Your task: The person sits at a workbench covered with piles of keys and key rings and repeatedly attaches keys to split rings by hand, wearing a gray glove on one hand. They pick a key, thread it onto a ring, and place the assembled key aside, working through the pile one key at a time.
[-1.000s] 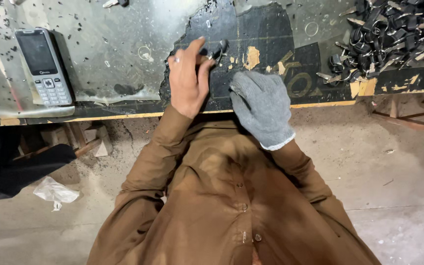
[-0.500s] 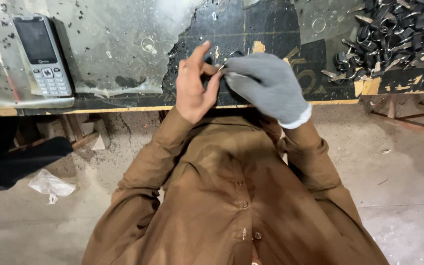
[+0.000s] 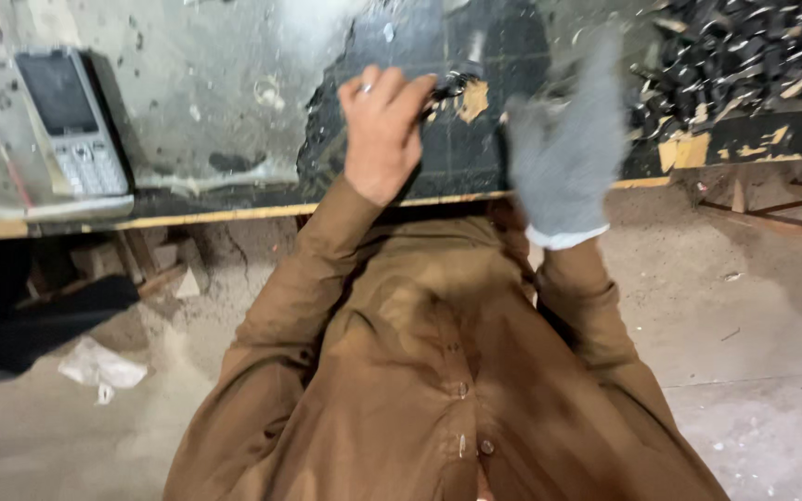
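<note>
Left hand [image 3: 381, 130] pinching small dark metal piece [image 3: 447, 86] top centre, detail unclear; gloved right hand [image 3: 563, 153] blurred, grip unreadable; metal scrap pile [image 3: 744, 56] upper right cropped.

A worn, stained workbench [image 3: 234, 121] with a yellow edge stands over a dusty concrete floor [image 3: 744, 371].

Open bench top [image 3: 234, 111] between the keypad phone [image 3: 71, 125] near the left edge and the left hand [image 3: 381, 130]. Crowded toward the right edge: heap of dark metal pieces [image 3: 744, 56] just beyond the gloved right hand [image 3: 563, 153]. Narrow gap between both hands.
</note>
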A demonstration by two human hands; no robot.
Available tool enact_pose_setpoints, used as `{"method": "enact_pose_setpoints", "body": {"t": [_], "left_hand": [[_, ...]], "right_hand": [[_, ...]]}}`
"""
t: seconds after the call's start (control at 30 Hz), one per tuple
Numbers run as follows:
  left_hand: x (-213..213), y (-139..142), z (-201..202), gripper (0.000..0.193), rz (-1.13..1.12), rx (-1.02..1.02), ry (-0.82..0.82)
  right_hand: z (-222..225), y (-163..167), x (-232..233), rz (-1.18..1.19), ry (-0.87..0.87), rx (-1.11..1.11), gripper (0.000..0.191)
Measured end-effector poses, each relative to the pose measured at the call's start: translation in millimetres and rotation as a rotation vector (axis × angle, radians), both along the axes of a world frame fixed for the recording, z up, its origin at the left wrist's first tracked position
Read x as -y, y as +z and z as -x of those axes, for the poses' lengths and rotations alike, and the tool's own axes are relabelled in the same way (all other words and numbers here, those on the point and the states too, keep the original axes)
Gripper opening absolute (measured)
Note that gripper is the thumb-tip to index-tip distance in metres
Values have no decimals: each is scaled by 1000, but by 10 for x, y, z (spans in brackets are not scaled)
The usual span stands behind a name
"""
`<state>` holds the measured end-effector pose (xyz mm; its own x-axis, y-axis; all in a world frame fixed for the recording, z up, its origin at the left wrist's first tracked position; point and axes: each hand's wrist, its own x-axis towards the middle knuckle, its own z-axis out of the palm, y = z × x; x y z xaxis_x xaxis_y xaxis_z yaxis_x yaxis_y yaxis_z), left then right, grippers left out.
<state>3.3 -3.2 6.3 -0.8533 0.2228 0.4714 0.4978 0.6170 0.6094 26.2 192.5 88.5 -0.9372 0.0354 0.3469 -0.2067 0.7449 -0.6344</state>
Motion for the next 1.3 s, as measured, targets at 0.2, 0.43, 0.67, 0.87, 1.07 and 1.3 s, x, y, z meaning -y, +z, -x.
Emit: {"method": "enact_pose_setpoints", "body": {"t": [0.2, 0.43, 0.67, 0.87, 1.07, 1.3], "left_hand": [[86, -93, 15, 28, -91, 149, -41], [114, -40, 85, 34, 27, 136, -82], [-7, -63, -42, 43, 111, 10, -2], [-40, -66, -282, 36, 18, -10, 145], [126, 117, -246, 37, -508, 393, 153], [194, 505, -369, 32, -533, 420, -64]], "right_hand": [[-150, -128, 123, -205, 293, 180, 33], [98, -59, 307, -325, 277, 96, 30], [232, -38, 417, -444, 292, 198, 25], [309, 139, 95, -24, 518, 348, 25], [-127, 78, 67, 806, 41, 759, 56], [-360, -184, 316, 1433, 123, 721, 44]]}}
